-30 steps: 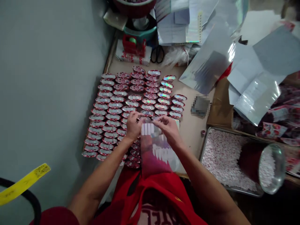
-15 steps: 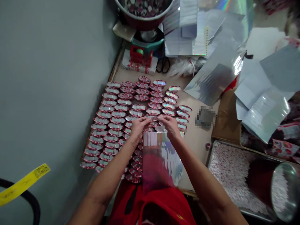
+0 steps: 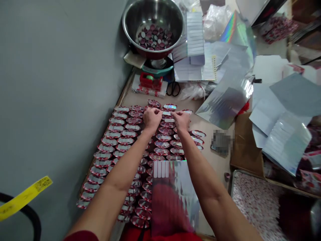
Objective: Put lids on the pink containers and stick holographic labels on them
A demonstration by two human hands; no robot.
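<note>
My left hand [image 3: 152, 118] and my right hand [image 3: 182, 121] each pinch one end of a narrow pale sticker strip [image 3: 167, 113]. Stretched level between my fingertips, it lies over an oval-topped package in the far rows; whether it touches is unclear. Rows of these red-patterned packages [image 3: 110, 134] stand close together around and below my hands. Many carry a pale strip across the top, while a few far ones show a round pink piece instead. Nearer my body lies a shiny sticker sheet [image 3: 170, 197], with several strips left at its upper left corner.
Behind the rows are a red tape dispenser [image 3: 150, 82], black scissors [image 3: 173, 89] and a metal bowl [image 3: 127, 25] of small round pieces. Silvery sheets [image 3: 223, 97] pile up at the right. A tray [image 3: 233, 179] of small pale pieces sits lower right. A wall [image 3: 57, 100] bounds the left.
Both hands have moved forward, away from the sticker sheet to the far rows, carrying the strip now stretched between them. The view has tilted up, showing more of the bowl.
</note>
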